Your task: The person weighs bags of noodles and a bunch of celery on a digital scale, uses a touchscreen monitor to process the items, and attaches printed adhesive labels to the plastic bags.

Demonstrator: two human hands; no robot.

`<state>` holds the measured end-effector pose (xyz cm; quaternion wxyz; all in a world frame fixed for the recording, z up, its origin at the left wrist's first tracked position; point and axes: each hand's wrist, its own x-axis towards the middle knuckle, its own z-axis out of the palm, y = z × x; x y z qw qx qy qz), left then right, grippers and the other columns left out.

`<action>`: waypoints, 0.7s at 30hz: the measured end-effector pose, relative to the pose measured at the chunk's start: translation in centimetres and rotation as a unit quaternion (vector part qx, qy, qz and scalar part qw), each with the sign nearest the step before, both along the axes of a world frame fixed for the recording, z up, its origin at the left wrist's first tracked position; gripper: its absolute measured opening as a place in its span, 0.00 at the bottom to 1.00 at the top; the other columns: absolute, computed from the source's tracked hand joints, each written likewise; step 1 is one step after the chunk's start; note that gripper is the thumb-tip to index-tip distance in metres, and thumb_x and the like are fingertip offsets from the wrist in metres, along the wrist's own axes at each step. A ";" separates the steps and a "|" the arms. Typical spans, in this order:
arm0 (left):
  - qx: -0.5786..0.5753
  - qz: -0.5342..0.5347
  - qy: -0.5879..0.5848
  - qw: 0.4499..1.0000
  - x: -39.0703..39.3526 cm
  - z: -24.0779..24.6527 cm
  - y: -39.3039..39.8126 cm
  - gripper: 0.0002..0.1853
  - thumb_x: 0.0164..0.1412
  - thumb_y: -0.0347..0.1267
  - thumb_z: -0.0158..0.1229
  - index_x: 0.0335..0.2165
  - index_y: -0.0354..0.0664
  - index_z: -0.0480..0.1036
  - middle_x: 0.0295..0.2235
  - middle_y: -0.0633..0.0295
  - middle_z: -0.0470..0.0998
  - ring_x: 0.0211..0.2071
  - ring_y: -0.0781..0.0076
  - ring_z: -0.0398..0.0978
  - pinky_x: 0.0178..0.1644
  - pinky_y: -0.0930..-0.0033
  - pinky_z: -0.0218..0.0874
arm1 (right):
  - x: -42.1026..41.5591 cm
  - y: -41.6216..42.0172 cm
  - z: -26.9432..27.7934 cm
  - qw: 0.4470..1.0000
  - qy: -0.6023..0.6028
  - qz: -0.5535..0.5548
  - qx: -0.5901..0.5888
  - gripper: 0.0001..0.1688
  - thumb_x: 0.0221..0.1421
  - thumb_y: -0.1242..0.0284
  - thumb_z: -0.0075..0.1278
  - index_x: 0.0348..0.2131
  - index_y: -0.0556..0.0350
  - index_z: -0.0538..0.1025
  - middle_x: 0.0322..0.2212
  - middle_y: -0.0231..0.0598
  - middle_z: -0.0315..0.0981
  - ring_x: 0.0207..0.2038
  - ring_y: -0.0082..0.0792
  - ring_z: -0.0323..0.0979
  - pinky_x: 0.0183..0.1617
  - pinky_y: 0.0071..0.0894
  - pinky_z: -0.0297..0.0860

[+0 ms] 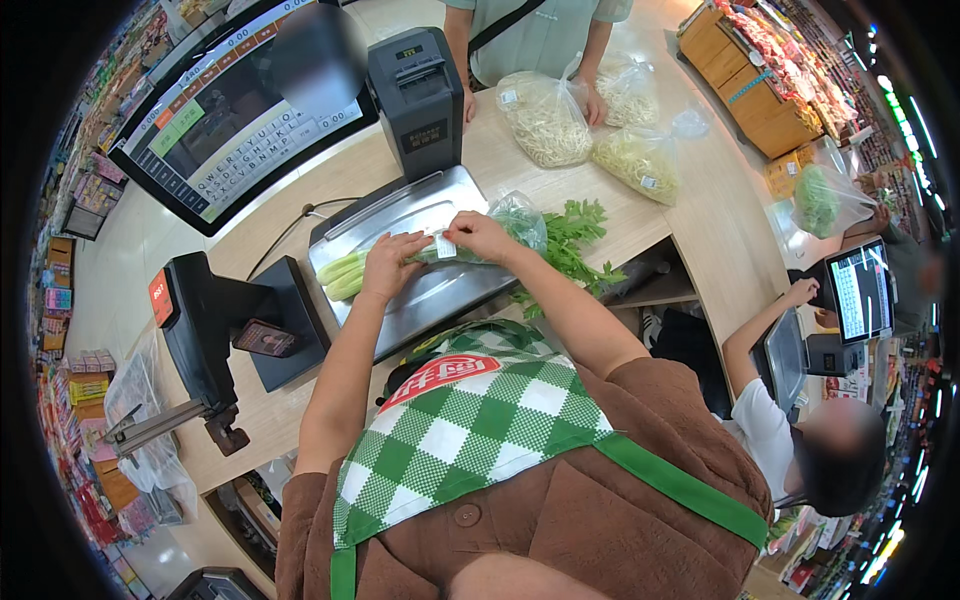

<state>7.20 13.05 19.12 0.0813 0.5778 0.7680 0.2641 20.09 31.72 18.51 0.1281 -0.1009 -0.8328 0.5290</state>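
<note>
A bunch of celery lies across the steel pan [442,289] of a weighing scale, its pale stalks [345,276] to the left and leafy tops [574,234] past the right edge. A clear plastic bag [519,217] wraps its middle and part of the leaves. My left hand [394,262] is closed over the stalks, fingers reaching towards a white printed label [446,246]. With thumb and fingertips, my right hand [480,234] pinches the label's upper right edge against the bagged celery. The label bears small writing.
Behind the pan rises the scale's printer column [420,105], beside a touchscreen [247,112]. Bagged noodle-like strands [547,124] lie near a person's hand [592,101] across the counter. A black bag-holder stand [202,330] is left. Another person [772,427] works at a scale on the right.
</note>
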 end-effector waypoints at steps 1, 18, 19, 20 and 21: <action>-0.002 -0.001 0.001 1.000 0.1 0.0 0.0 0.27 0.42 0.32 0.64 0.46 0.58 0.72 0.46 0.66 0.73 0.47 0.66 0.70 0.56 0.51 0.54 | 0.1 -0.4 0.0 0.998 -0.003 -0.016 0.065 0.14 0.48 0.62 0.55 0.20 0.53 0.75 0.24 0.38 0.70 0.32 0.35 0.67 0.36 0.33 0.64; -0.008 0.033 -0.083 0.996 1.2 0.0 1.3 0.26 0.36 0.23 0.65 0.40 0.50 0.76 0.42 0.59 0.76 0.43 0.61 0.73 0.48 0.68 0.63 | 2.3 -2.8 -1.4 0.911 -0.004 -0.064 0.406 0.22 0.40 0.70 0.52 0.39 0.53 0.72 0.33 0.39 0.71 0.39 0.39 0.69 0.45 0.38 0.62; -0.011 0.029 -0.106 0.994 1.5 -0.2 1.0 0.26 0.36 0.23 0.65 0.40 0.49 0.76 0.41 0.58 0.76 0.42 0.62 0.74 0.47 0.68 0.64 | 2.4 -3.1 -1.3 0.907 -0.032 -0.062 0.416 0.20 0.40 0.70 0.52 0.38 0.53 0.71 0.31 0.39 0.71 0.38 0.38 0.69 0.44 0.38 0.62; -0.021 0.027 -0.141 0.989 1.7 -0.4 0.9 0.26 0.36 0.24 0.66 0.40 0.48 0.76 0.41 0.59 0.77 0.42 0.62 0.75 0.47 0.69 0.64 | 3.0 -3.0 -1.1 0.905 -0.022 -0.074 0.418 0.15 0.39 0.71 0.52 0.32 0.52 0.71 0.28 0.38 0.70 0.36 0.39 0.70 0.45 0.37 0.62; -0.034 0.027 -0.178 0.983 2.4 -0.5 0.7 0.26 0.36 0.24 0.66 0.40 0.48 0.76 0.40 0.59 0.77 0.41 0.63 0.75 0.46 0.69 0.64 | 4.1 -3.3 -0.9 0.914 -0.044 -0.060 0.399 0.14 0.38 0.71 0.52 0.31 0.52 0.72 0.28 0.39 0.71 0.35 0.40 0.70 0.44 0.38 0.62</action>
